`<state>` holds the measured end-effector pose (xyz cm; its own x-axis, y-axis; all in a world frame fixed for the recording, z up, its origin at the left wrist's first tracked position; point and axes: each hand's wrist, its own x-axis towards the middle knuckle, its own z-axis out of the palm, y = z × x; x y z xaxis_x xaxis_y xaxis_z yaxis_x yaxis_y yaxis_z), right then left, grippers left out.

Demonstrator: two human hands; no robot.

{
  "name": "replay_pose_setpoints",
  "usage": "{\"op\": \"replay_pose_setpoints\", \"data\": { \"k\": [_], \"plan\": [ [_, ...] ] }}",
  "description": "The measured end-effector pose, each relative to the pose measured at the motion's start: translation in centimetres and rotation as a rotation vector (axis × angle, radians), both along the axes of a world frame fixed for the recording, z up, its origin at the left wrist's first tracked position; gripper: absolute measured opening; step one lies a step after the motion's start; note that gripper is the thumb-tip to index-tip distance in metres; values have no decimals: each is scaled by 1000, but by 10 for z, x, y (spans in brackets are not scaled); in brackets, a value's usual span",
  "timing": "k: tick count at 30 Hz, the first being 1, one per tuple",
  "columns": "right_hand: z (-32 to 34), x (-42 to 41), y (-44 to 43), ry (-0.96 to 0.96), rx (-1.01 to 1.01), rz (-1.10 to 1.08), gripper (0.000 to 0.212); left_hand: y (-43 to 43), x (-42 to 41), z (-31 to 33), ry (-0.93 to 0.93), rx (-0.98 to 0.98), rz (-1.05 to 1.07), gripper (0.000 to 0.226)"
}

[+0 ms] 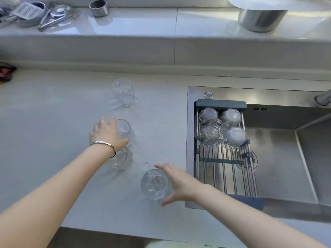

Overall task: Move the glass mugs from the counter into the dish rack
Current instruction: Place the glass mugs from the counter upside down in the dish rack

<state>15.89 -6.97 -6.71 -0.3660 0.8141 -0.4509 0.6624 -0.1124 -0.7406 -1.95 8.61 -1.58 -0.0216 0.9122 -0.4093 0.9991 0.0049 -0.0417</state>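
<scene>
A clear glass mug (126, 128) stands on the pale counter (53, 122); my left hand (105, 133) wraps its left side, thumb on the near side. Another glass mug (121, 159) shows just below that wrist, partly hidden. A third mug (154, 184) stands near the counter's front, and my right hand (179, 183) is spread open against its right side, fingers and thumb apart. A further mug (123, 92) stands alone farther back. The dish rack (221, 104) spans the sink's left end, with several mugs (208, 115) upside down at its far end.
The steel sink (279, 167) lies right of the counter, a faucet base (323, 99) at its far right. A raised ledge behind holds a metal pot (261, 20), a small steel cup (98, 8) and a heap of utensils (32, 13). The rack's near bars (225, 172) are bare.
</scene>
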Motion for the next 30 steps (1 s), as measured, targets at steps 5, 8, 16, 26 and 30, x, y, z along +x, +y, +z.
{"op": "replay_pose_setpoints", "data": {
  "k": [5,8,16,26,30],
  "plan": [
    [-14,-19,-12,99,-9,-265,86,0,-7,-11,-239,-33,93,85],
    [-11,-10,-23,187,-40,-404,83,-1,-2,-7,-280,28,60,79],
    [24,96,-60,207,-149,-926,67,-46,56,23,-526,199,-148,80],
    [9,156,-44,-450,-301,-860,80,-102,100,11,-513,5,-274,83],
    [-14,130,-9,-669,-290,-711,90,-110,99,9,-518,9,-266,82]
  ]
}}
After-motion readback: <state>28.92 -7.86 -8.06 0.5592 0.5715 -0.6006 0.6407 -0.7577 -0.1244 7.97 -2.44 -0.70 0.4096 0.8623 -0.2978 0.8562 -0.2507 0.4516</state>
